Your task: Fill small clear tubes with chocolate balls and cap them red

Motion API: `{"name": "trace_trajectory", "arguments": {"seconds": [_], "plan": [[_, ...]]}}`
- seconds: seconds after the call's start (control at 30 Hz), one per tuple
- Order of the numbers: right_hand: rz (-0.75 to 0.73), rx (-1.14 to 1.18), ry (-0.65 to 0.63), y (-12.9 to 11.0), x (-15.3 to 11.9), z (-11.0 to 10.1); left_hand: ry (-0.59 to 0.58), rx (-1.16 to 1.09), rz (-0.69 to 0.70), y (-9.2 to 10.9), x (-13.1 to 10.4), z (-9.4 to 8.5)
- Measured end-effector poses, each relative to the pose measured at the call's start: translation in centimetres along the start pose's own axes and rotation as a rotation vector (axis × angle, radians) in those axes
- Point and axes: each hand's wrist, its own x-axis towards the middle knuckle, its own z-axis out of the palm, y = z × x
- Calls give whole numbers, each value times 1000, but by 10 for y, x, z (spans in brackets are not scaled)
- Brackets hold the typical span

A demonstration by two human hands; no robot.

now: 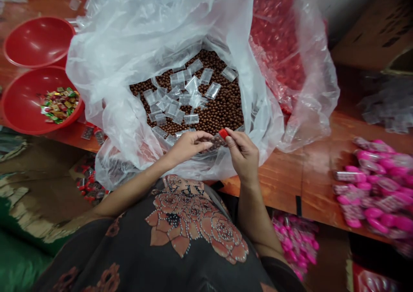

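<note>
My left hand [187, 146] is closed around a small clear plastic container [218, 140] with brown balls inside. At the container's right end, my right hand [244, 153] pinches a red cap [223, 133] between thumb and fingers. Whether the cap is fully seated I cannot tell. Both hands are over the near edge of a large translucent plastic bag [155, 38]. Brown candy balls [222, 107] fill the open bag, and several empty clear containers [213, 90] lie scattered on top of them.
Two red bowls [19, 105] stand at the left, the nearer one with wrapped candies [61, 105]. Behind right is a bag of red pieces [277, 38]. Pink-capped containers [380, 180] are heaped on the table [309, 171] at right. Filled red-capped containers [90, 182] lie below, left.
</note>
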Motion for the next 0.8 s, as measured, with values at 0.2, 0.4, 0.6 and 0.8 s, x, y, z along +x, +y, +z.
{"name": "trace_trajectory", "arguments": {"seconds": [0.2,0.4,0.6,0.8], "plan": [[-86,-72,-41,-3,-2,2,50,-53,-13,1,-2,1],[-232,-185,-120,4,-2,10,28,-226,-72,3,-3,1],[-275,-194,-207,0,-5,22,-21,-454,-215,2,3,8],[-309,-255,-305,-5,-1,26,159,-533,-230,5,3,24]]}}
